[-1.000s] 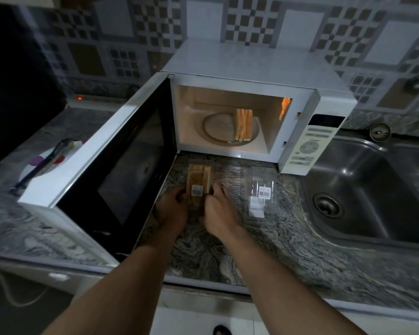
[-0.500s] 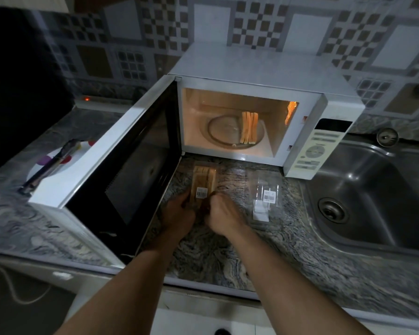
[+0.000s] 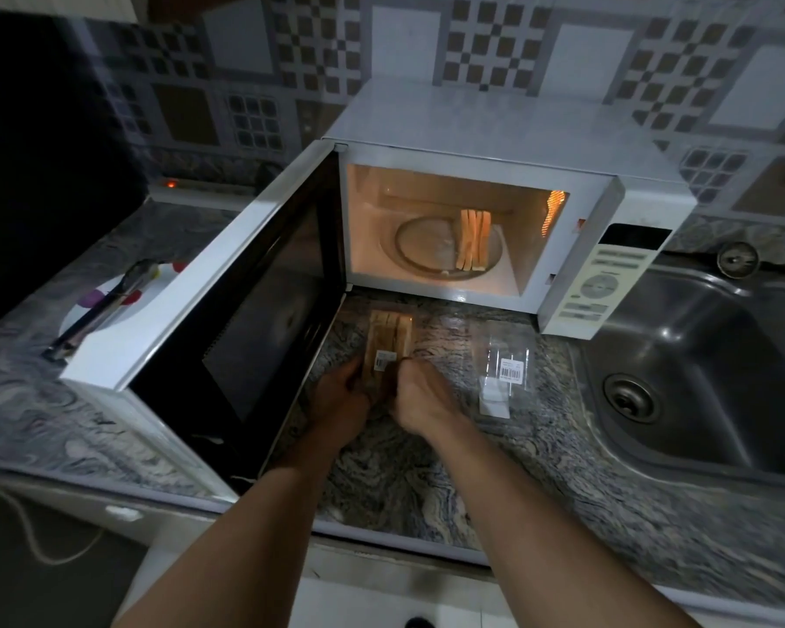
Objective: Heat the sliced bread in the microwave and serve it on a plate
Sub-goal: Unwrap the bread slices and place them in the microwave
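Fingers (image 3: 406, 377) of left hand (image 3: 343, 403) and right hand (image 3: 420, 401) pinch the bread pack (image 3: 388, 339) on the counter (image 3: 427, 482), short of its front edge; a sharp tug could spill slices.

Dim kitchen — checker-tiled wall (image 3: 495, 47) behind a veined grey stone counter (image 3: 563, 469), steel sink (image 3: 699, 355) at right.

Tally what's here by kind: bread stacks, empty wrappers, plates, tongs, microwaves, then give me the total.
Bread stacks: 2, the unwrapped stack inside the microwave and the wrapped stack held by the left hand and right hand
Empty wrappers: 1, the empty wrapper
Plates: 1, the plate
Tongs: 1, the tongs
Microwaves: 1
Total: 6
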